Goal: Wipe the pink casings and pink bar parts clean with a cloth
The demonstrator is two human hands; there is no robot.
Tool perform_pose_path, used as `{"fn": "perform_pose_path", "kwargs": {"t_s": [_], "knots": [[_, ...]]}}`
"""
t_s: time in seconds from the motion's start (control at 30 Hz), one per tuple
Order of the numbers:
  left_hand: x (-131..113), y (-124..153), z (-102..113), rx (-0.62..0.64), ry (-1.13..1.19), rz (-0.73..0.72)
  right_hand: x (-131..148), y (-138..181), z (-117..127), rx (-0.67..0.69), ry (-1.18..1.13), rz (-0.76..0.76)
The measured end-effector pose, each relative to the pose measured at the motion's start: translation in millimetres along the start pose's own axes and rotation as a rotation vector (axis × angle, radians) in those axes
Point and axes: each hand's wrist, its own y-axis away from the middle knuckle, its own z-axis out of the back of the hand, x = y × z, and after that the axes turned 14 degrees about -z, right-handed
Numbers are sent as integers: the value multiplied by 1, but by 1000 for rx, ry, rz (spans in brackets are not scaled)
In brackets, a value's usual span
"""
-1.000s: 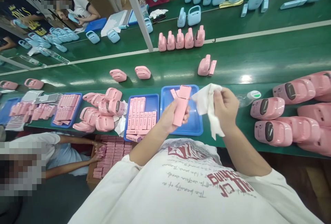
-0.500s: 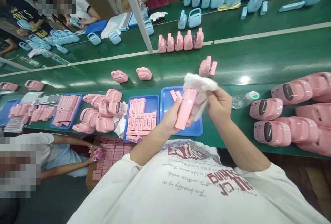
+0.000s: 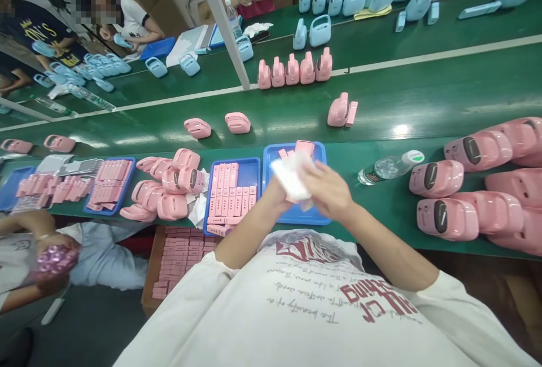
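Observation:
My left hand (image 3: 276,196) is closed around a smooth pink oblong block (image 3: 305,147), most of which is hidden; only its far end shows. Over it lies a white cloth (image 3: 291,178), slightly blurred, which my right hand (image 3: 332,189) presses against the block, fingers wrapped on the cloth. Both hands are above a blue tray (image 3: 324,214). Small pink pieces (image 3: 283,153) lie in that tray, partly covered by the hands.
Left of the hands, another blue tray (image 3: 245,169) holds rows of pink bars. A clear bottle (image 3: 387,168) lies on its side at the right, near several pink handled units (image 3: 446,217). More pink units (image 3: 292,70) stand across the bench. Co-workers handle blue units opposite.
My right hand and the cloth have moved left and down onto the pink block, covering it. The block has tilted away. At the left, a co-worker's hands have drawn back from the carton.

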Motion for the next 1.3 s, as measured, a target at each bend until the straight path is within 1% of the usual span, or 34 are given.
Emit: {"fn": "perform_pose_path", "kwargs": {"t_s": [0.07, 0.1, 0.13, 0.17, 0.23, 0.27, 0.3, 0.33, 0.43, 0.47, 0.5, 0.6, 0.67, 0.7, 0.77, 0.83, 0.87, 0.93, 1.0, 1.03, 1.07, 1.13, 1.2, 1.3], "knots": [[1, 0, -3, 2, 46, -55, -9, -4, 0, -121, 32, -243], [2, 0, -3, -3, 78, -87, -11, -4, 0, -145, 25, -291], [2, -1, -2, -7, 108, -104, -11, -3, -1, -138, 3, -268], [3, -3, 1, -8, 135, -105, -9, 0, -3, -100, -27, -179], [3, -7, 7, -6, 164, -74, -4, 8, -5, 23, -74, 56], [3, -8, 10, 1, 168, -51, -3, 13, -6, 67, -80, 126], [3, -9, 13, 4, 171, -39, -2, 17, -6, 79, -68, 133], [4, -10, 14, -5, 174, -40, -3, 20, -6, 60, -40, 82], [7, -10, 12, -63, 161, -87, -10, 21, -6, -64, 48, -180], [8, -9, 11, -81, 150, -106, -12, 20, -6, -85, 50, -233], [9, -9, 9, -98, 135, -126, -14, 20, -6, -91, 33, -255], [9, -10, 7, -130, 104, -190, -13, 22, -7, -60, -57, -254], [9, -12, 9, -125, 83, -194, -11, 27, -7, -89, -107, -330], [8, -13, 11, -119, 76, -185, -10, 28, -7, -123, -129, -407], [8, -15, 13, -93, 81, -154, -10, 30, -6, -187, -187, -613], [9, -16, 16, -62, 119, -137, -13, 29, -4, -191, -279, -818], [10, -17, 17, -46, 139, -138, -15, 28, -4, -169, -339, -902], [13, -19, 18, -35, 149, -159, -18, 27, -4, -81, -469, -1038], [15, -21, 18, -54, 123, -205, -21, 27, -4, 72, -555, -1137], [17, -23, 18, -66, 109, -224, -22, 27, -5, 158, -561, -1156], [18, -24, 18, -76, 99, -237, -22, 28, -7, 228, -540, -1149], [19, -27, 18, -87, 94, -240, -22, 27, -11, 306, -454, -1076], [21, -29, 17, -90, 83, -226, -22, 26, -14, 340, -381, -1016], [24, -34, 19, -88, 37, -193, -20, 24, -11, 401, -298, -1003]]}}
